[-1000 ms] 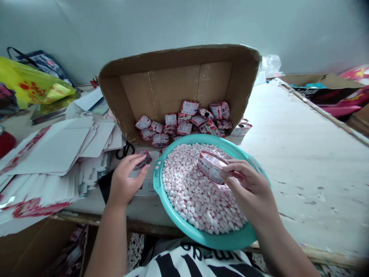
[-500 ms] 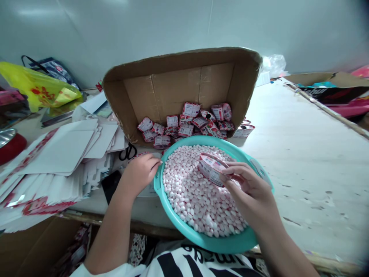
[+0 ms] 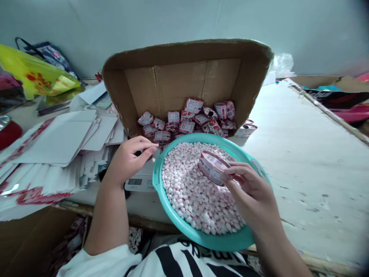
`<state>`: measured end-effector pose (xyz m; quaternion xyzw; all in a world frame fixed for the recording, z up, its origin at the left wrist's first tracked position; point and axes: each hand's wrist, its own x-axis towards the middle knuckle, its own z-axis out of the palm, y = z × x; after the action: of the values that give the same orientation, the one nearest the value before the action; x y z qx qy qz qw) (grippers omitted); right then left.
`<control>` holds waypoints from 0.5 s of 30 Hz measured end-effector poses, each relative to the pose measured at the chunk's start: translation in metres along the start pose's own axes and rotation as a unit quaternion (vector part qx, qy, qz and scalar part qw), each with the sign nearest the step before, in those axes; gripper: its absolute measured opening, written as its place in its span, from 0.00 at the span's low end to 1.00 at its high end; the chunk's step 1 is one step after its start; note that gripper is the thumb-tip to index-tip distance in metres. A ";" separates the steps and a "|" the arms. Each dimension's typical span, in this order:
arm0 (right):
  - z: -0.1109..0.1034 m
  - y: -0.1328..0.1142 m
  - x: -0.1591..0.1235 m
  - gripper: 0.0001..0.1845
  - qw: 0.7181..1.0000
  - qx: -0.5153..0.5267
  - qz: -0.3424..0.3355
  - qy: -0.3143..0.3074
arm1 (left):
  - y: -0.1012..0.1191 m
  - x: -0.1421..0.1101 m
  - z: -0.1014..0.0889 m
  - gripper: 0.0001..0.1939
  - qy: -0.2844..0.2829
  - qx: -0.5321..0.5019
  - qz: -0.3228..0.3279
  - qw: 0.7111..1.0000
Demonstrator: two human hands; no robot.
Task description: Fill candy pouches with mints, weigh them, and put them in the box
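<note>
My right hand [image 3: 253,192] is closed on a small red-and-white carton [image 3: 212,167], held open-side up over a teal basin [image 3: 158,184] heaped with pink and white candies [image 3: 193,192]. My left hand [image 3: 128,159] hovers just left of the basin's rim, above a white digital scale [image 3: 141,181]. Its fingers are curled and pinched together; what they hold is hidden. One small white candy [image 3: 153,159] shows beside the fingertips.
A cardboard box [image 3: 184,77] lies on its side behind the basin, with several filled small cartons [image 3: 187,123] in it. Flat white carton blanks [image 3: 57,146] are stacked at the left, a yellow bag [image 3: 37,77] behind them. White tabletop [image 3: 302,146] stretches to the right.
My left hand lifted off the scale and moved right toward the basin rim; the small carton it touched is no longer visible. The right hand with its carton stayed put.
</note>
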<state>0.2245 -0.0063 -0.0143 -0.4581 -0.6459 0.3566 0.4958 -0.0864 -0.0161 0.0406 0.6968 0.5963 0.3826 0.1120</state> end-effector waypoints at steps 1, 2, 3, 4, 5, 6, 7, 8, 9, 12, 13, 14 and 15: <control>0.000 0.000 0.000 0.01 1.000 0.004 0.001 0.000 | -0.002 -0.001 0.000 0.11 -0.013 -0.009 -0.015 1.000; 0.001 0.000 0.001 0.01 1.000 0.007 0.000 0.001 | -0.004 -0.003 0.001 0.11 -0.029 -0.017 -0.021 0.999; 0.001 -0.001 0.001 0.01 1.000 0.009 0.001 0.002 | -0.005 -0.004 0.003 0.11 -0.042 -0.025 -0.023 0.999; 0.002 -0.001 0.001 0.01 1.000 0.010 0.002 0.003 | -0.007 -0.006 0.005 0.11 -0.046 -0.035 -0.022 0.998; 0.002 -0.001 0.001 0.01 1.000 0.010 0.006 0.005 | -0.009 -0.007 0.007 0.11 -0.037 -0.041 -0.021 0.998; 0.002 -0.001 0.001 0.01 1.000 0.011 0.011 0.009 | -0.012 -0.009 0.009 0.10 -0.012 -0.042 -0.023 0.999; 0.002 -0.001 0.001 0.01 1.000 0.011 0.017 0.013 | -0.016 -0.011 0.009 0.10 0.024 -0.035 -0.028 0.999; 0.002 -0.001 0.001 0.01 1.000 0.011 0.022 0.015 | -0.021 -0.014 0.009 0.10 0.065 -0.019 -0.033 0.997; 0.002 -0.001 0.001 0.01 1.000 0.012 0.024 0.016 | -0.026 -0.017 0.007 0.10 0.108 0.004 -0.036 0.993; 0.002 -0.002 0.001 0.01 1.000 0.014 0.022 0.014 | -0.047 -0.034 -0.001 0.10 0.238 0.090 -0.043 0.966; 0.002 -0.003 0.001 0.01 1.000 0.014 0.021 0.015 | -0.055 -0.042 -0.004 0.10 0.277 0.119 -0.051 0.952; 0.002 -0.004 0.001 0.01 1.000 0.012 0.021 0.017 | -0.062 -0.052 -0.007 0.11 0.313 0.143 -0.066 0.937; 0.003 -0.005 0.001 0.01 1.000 0.010 0.021 0.019 | -0.069 -0.064 -0.010 0.12 0.341 0.162 -0.090 0.922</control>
<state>0.2205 -0.0070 -0.0102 -0.4732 -0.6231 0.3646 0.5049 -0.1443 -0.0591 -0.0208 0.4762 0.7121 0.4840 -0.1785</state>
